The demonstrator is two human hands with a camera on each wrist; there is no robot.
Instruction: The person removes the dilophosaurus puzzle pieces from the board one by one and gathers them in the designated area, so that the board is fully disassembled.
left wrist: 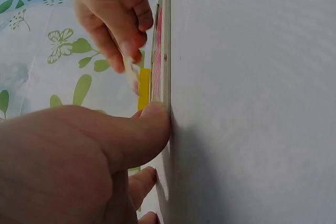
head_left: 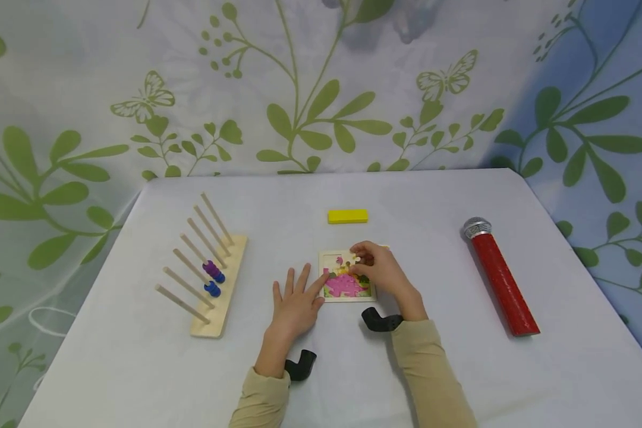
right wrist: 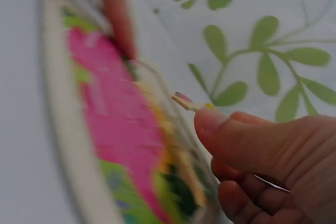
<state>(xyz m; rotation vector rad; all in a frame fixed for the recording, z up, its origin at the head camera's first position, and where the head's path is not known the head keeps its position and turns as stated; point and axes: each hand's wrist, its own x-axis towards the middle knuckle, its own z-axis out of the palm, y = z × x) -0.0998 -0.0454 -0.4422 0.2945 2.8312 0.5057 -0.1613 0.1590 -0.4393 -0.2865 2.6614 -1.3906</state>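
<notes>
A small wooden jigsaw board (head_left: 349,300) lies flat on the white table, showing a pink figure with green and yellow parts. My right hand (head_left: 383,274) is over its upper right part and pinches a jigsaw piece (right wrist: 185,102) between thumb and fingertips, raised above the board. Bare wood shows in the board's upper left. Fingers spread, my left hand (head_left: 293,310) rests at the board's left side; its index finger reaches onto the picture and its thumb (left wrist: 153,121) touches the edge. Part of the board's right side is hidden under the right hand.
Beyond the board lies a yellow block (head_left: 348,216). On the left stands a wooden peg rack (head_left: 230,279) with slanting pegs and several blue and purple beads (head_left: 212,289). A red microphone (head_left: 505,285) with a silver head lies on the right. Each wrist carries a black camera mount (head_left: 301,365).
</notes>
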